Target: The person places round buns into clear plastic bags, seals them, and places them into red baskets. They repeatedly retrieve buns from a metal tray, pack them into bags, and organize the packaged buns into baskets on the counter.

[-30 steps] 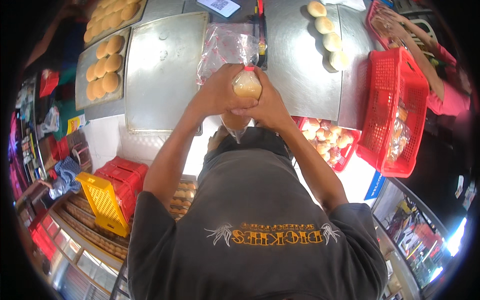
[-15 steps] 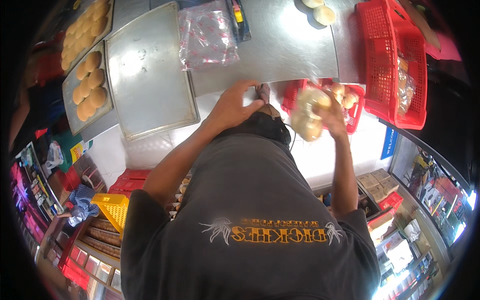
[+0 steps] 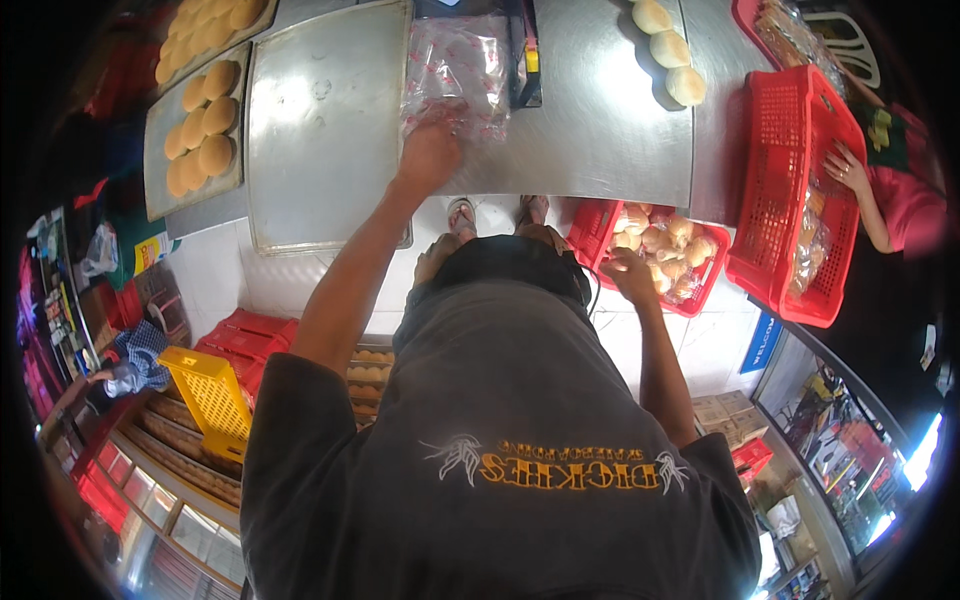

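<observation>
My left hand (image 3: pixel 432 160) reaches onto the near edge of a stack of clear plastic bags (image 3: pixel 457 65) with red print, lying on the steel table. Its fingers are blurred against the plastic, so their grip is unclear. Beside the left rim of a low red crate (image 3: pixel 712 285), my right hand (image 3: pixel 632 276) is open, fingers loosely bent, holding nothing. Bagged round buns (image 3: pixel 668 245) fill that crate, below the table's front edge.
A bare metal tray (image 3: pixel 325 120) lies left of the bags, with trays of browned buns (image 3: pixel 215 115) beyond it. Pale buns (image 3: pixel 670 50) form a row on the steel table (image 3: pixel 600 150). At right stands a tall red crate (image 3: pixel 790 200); another person's hand (image 3: pixel 848 168) is at its rim.
My right hand has let go of the bag of buns, at the low crate. My left hand has moved forward onto the plastic bags. Another person's hand now shows at the tall crate.
</observation>
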{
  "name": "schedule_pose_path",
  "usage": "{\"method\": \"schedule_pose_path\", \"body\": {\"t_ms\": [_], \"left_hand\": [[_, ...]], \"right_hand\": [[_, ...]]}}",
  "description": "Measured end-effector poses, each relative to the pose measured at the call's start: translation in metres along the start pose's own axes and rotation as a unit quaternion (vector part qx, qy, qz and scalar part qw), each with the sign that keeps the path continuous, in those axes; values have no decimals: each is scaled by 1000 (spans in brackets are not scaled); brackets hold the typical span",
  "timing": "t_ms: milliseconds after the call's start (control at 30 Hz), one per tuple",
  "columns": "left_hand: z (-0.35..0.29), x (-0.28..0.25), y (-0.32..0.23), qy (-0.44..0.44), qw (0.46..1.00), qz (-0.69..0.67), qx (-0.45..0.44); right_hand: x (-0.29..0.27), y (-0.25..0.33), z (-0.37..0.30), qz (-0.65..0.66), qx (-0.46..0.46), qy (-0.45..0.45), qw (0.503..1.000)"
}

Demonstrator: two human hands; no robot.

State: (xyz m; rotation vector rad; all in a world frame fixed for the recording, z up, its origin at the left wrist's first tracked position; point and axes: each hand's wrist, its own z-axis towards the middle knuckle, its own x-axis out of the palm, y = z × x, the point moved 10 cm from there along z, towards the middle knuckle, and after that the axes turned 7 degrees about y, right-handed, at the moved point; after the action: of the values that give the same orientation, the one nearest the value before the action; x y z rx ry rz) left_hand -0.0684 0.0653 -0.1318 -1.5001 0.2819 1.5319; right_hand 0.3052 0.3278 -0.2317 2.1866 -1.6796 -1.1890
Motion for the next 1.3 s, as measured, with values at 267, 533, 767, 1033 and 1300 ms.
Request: {"method": "schedule_pose_path", "body": {"t_ms": [267,533,767,1033,1300], "left_hand": [[13,28,61,140,978,-62,-142],[17,21,47,140,978,-55,-141],[17,10,22,84,991,57,-92],[28,27,54,107,991,-17,-75],[27,43,52,197,975,68,-80]], "right_hand": [[10,190,37,-62,-221,44,972],[52,359,49,-65,-406,96,907],[57,358,56,-99,-416,73,901],[61,349,64,-105,-390,61,913],[61,363,68,-143,-435,14,889]]}}
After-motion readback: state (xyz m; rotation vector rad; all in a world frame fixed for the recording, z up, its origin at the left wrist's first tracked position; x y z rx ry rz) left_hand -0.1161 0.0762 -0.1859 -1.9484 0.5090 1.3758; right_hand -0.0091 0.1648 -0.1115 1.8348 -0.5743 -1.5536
